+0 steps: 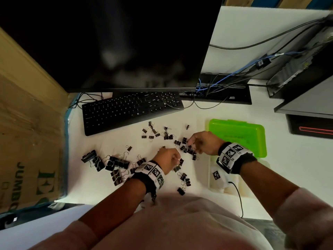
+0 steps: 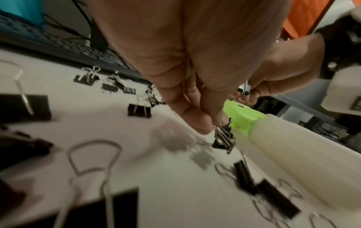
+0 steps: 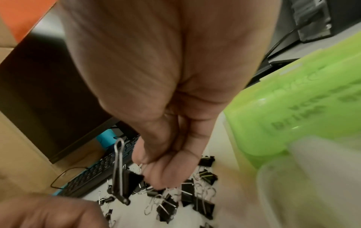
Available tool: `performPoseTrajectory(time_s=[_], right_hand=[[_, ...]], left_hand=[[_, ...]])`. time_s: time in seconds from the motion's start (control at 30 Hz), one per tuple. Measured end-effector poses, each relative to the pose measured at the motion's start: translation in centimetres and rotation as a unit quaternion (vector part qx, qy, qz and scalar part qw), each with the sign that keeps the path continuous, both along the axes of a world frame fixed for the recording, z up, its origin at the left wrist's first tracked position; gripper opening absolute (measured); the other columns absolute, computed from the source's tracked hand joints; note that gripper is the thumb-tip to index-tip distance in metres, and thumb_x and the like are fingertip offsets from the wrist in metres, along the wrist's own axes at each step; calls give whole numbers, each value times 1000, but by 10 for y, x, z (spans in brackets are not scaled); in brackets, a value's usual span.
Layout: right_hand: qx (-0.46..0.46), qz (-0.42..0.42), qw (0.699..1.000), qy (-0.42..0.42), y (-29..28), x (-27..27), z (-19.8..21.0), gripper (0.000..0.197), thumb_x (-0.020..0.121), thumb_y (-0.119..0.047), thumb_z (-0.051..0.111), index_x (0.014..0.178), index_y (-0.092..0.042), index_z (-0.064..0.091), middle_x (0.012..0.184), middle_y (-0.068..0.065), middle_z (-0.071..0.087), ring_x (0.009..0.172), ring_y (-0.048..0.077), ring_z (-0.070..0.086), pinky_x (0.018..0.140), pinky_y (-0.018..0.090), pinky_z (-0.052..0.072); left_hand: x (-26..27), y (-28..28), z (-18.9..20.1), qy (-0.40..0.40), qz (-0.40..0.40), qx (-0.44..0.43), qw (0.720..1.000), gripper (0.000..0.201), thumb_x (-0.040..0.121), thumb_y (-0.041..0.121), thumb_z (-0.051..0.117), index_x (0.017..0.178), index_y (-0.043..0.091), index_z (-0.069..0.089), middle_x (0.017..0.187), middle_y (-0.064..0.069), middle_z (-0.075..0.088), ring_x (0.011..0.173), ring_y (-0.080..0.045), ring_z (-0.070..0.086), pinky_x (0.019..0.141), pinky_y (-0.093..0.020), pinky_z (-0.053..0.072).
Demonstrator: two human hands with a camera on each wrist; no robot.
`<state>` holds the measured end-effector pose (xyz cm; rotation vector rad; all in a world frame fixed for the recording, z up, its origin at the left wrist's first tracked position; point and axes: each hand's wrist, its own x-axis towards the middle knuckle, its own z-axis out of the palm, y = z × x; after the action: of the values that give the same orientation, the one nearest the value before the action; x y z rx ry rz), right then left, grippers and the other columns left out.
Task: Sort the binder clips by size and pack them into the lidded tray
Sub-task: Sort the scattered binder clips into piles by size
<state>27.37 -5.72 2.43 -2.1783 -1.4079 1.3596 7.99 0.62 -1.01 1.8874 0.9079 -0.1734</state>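
Black binder clips lie scattered on the white desk: large ones (image 1: 108, 162) at the left, small ones (image 1: 153, 132) near the keyboard, mid-sized ones (image 1: 188, 150) under my hands. My left hand (image 1: 177, 159) pinches a small clip (image 2: 223, 138) by its wire handle, just above the desk. My right hand (image 1: 191, 141) hovers over the middle pile, fingers curled, and holds a clip (image 3: 125, 182) with its handles upright. The pale tray (image 1: 232, 184) sits at the right under my right wrist, with its green lid (image 1: 237, 138) lying beyond it.
A black keyboard (image 1: 131, 110) and a dark monitor (image 1: 117, 42) stand behind the clips. Cardboard boxes (image 1: 27, 132) wall the left side. Cables (image 1: 225, 83) and a computer case (image 1: 302, 65) fill the back right. More clips (image 1: 183, 181) lie near the front edge.
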Motion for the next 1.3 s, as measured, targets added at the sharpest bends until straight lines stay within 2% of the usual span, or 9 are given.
performPoseTrajectory(time_s=[0.07, 0.23, 0.4, 0.53, 0.67, 0.9, 1.03, 1.13, 1.3], right_hand=[[-14, -23, 1000, 16, -4, -2, -3, 38, 83, 9, 37, 91, -15, 66, 78, 10, 68, 65, 19, 65, 56, 20, 52], [-31, 19, 999, -23, -12, -10, -8, 35, 81, 8, 38, 95, -10, 65, 67, -1, 63, 64, 19, 63, 57, 20, 50], [-56, 110, 988, -97, -16, -28, -13, 32, 86, 0, 42, 105, -15, 62, 98, 6, 65, 91, 23, 63, 73, 27, 45], [-92, 198, 967, -132, -17, -40, -16, 30, 89, -8, 49, 114, -16, 63, 120, 7, 62, 106, 24, 59, 84, 28, 44], [-43, 192, 964, -181, 0, -29, -5, 19, 89, -24, 53, 101, -20, 66, 108, 8, 66, 94, 26, 63, 76, 31, 48], [-4, 109, 974, -199, 36, -7, 5, 19, 83, -19, 51, 89, -25, 68, 103, 8, 67, 90, 30, 64, 75, 35, 53], [-63, 180, 964, -185, 30, -19, 0, 17, 80, -21, 61, 93, -15, 70, 104, 11, 67, 90, 30, 64, 75, 35, 54], [-106, 293, 926, -213, 13, -30, -9, 35, 80, -29, 70, 110, -14, 62, 116, 8, 59, 104, 29, 59, 80, 34, 48], [-79, 306, 919, -235, -3, -31, -16, 27, 92, -7, 49, 119, -5, 54, 123, 16, 57, 109, 33, 58, 84, 36, 49]], left_hand=[[2, -11, -6, 14, -24, -12, 1000, 14, 86, 0, 57, 96, 6, 64, 95, -14, 69, 74, -10, 63, 66, -12, 51], [-1, -24, -14, 10, -67, -30, 997, 24, 87, -2, 44, 95, 7, 65, 87, -11, 69, 77, -17, 64, 75, -28, 58], [-9, -15, -16, 8, -95, 25, 995, 31, 89, -5, 43, 106, 10, 64, 105, -8, 67, 92, -15, 63, 80, -23, 51], [-17, 2, -17, 2, -50, 105, 993, 32, 92, -2, 43, 111, 15, 62, 115, -4, 59, 109, -17, 54, 97, -27, 43], [-26, 26, -20, 20, 39, 178, 983, 30, 88, 4, 56, 115, 17, 56, 123, 0, 46, 112, -16, 48, 100, -23, 39], [-19, 42, -28, 53, 24, 173, 983, 30, 88, 6, 58, 115, 17, 57, 123, -3, 46, 113, -22, 53, 99, -28, 42], [2, 52, -18, 12, 22, 215, 976, 40, 89, 4, 51, 125, 22, 52, 125, 1, 44, 112, -19, 51, 98, -33, 46], [16, 60, -18, 27, 0, 221, 975, 33, 93, 12, 49, 124, 21, 56, 123, -1, 50, 111, -22, 53, 94, -38, 48], [19, 68, -16, 48, -14, 229, 972, 24, 93, 15, 48, 109, 25, 62, 109, 2, 59, 97, -23, 60, 84, -33, 50]])
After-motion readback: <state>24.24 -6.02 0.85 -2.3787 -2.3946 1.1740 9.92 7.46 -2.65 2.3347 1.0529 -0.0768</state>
